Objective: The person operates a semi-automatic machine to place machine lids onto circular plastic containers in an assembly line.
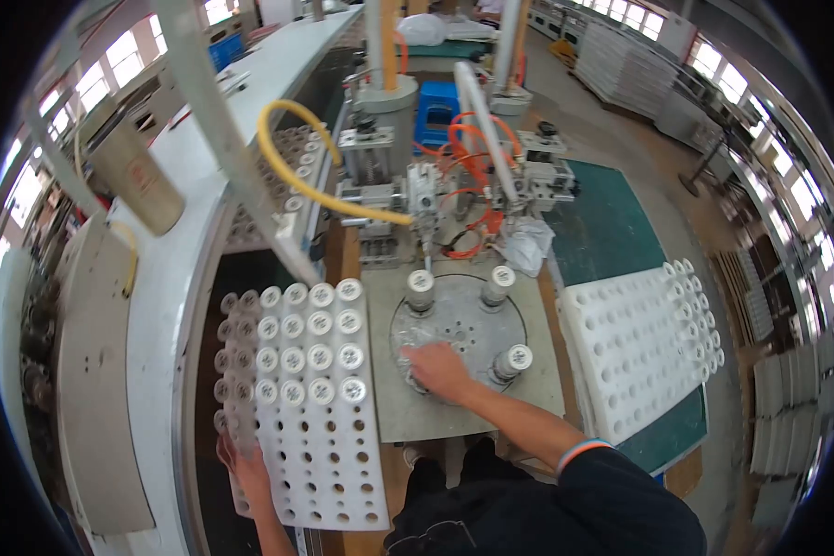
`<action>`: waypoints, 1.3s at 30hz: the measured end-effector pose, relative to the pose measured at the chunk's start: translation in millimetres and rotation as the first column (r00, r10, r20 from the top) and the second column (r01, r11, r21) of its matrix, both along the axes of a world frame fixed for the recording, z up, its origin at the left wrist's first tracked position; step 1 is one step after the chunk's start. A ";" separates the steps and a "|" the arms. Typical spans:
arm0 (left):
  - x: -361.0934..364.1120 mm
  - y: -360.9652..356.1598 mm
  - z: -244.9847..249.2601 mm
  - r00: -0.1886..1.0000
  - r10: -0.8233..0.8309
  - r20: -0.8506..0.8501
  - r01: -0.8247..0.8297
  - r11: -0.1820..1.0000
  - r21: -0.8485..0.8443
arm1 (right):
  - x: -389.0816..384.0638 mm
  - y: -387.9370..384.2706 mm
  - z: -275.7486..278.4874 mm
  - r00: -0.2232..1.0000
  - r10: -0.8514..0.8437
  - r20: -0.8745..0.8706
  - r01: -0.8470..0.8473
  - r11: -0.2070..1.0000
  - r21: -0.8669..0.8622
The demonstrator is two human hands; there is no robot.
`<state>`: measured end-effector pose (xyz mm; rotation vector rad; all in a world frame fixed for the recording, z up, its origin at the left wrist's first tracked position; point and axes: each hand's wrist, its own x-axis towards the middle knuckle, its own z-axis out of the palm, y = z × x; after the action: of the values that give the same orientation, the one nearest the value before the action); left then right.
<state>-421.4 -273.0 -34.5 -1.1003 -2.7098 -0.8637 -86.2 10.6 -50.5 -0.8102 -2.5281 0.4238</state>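
- Your right hand [442,372] reaches over the round metal plate [491,326], fingers bent low at its left side; whether they grip anything cannot be told.
- Your left hand [248,470], well apart from the right, is at the left edge of a white tray [350,473], near clear tubes [222,389]; its hold is unclear.
- Disc-topped tubes [320,357] fill the tray's far rows; three capped tubes [519,357] stand on the plate.
- Right of you, another white tray [582,357] rests on a green surface [612,218].
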 end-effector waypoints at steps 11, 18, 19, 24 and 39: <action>230.0 184.2 51.3 0.594 -0.614 0.520 0.469 0.789 0.396 | 53.8 -1.9 26.4 0.976 -0.073 -0.206 0.065 0.997 -0.042; 384.5 282.8 24.7 0.424 -0.849 0.314 0.871 0.478 0.114 | 367.9 22.7 37.2 0.487 -0.787 -0.380 0.785 0.585 -0.205; 397.3 289.7 23.9 0.391 -0.863 0.320 0.914 0.405 -0.023 | 424.6 26.7 34.0 0.413 -0.798 -0.439 0.884 0.468 -0.019; 385.7 304.2 5.2 0.288 -0.866 0.410 0.954 0.221 -0.202 | 591.8 -14.1 82.4 0.048 -0.995 -0.085 0.928 0.013 0.372; 387.8 285.4 16.1 0.510 -0.806 0.300 0.845 0.403 -0.352 | 651.8 2.9 47.1 0.201 -0.979 -0.009 0.948 0.193 0.254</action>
<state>-33.6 12.4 -18.4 -2.7190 -2.3299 -0.2425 565.6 13.5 -3.4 -2.1740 -1.5233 -0.3833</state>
